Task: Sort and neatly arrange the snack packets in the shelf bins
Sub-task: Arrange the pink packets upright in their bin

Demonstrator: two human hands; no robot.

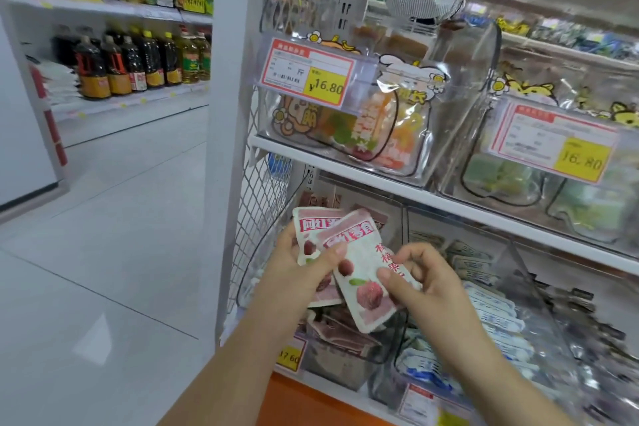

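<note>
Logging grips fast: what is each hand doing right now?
Left hand: grips a bunch of pink-and-white snack packets.
Right hand: pinches the front packet at its right edge.

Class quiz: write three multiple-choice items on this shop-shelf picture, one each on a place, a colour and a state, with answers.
1. Where do the blue-and-white packets lie from the pink packets in hand? A left B right C above
2. What colour is the price patch reading 16.80? A green B blue C yellow
3. What is the right hand doing? A pinching a pink packet B hanging free C pressing the shelf
Answers: 1 B, they sit to the right; 2 C, the patch is yellow; 3 A, thumb and finger clamp its edge.
</note>
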